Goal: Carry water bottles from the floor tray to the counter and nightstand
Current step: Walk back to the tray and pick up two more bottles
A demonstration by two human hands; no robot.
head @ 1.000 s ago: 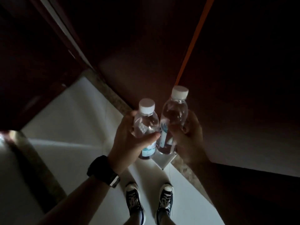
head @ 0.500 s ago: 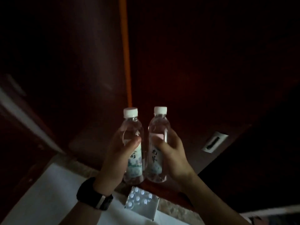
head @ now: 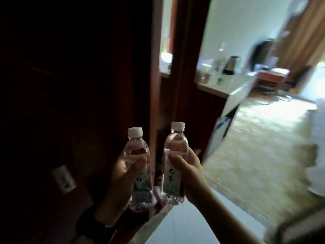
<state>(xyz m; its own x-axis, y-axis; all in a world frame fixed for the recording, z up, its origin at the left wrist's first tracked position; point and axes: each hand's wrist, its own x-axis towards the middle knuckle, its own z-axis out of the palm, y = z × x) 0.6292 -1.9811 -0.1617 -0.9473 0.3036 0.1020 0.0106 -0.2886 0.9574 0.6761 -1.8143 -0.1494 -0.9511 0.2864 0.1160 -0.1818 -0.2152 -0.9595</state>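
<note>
Nearest, both hands are raised in front of the body, each wrapped around an upright water bottle. The left hand [head: 121,182], with a dark watch [head: 93,224] on its wrist, curls its fingers and thumb round the left bottle [head: 137,171], which has a white cap and a pale label. The right hand [head: 190,176] grips the right bottle [head: 175,164] the same way, thumb across the front of the label. The two bottles stand just beside each other, apart, the right one a little higher. Below them lies a pale tiled floor [head: 184,226]. Behind the bottles rises a dark wooden panel [head: 70,85] with a small light plate low on it. Farther right, patterned carpet [head: 255,138] stretches into a blurred room, where a bench [head: 212,88] carries a kettle [head: 230,66] and some small items too blurred to tell.
</note>
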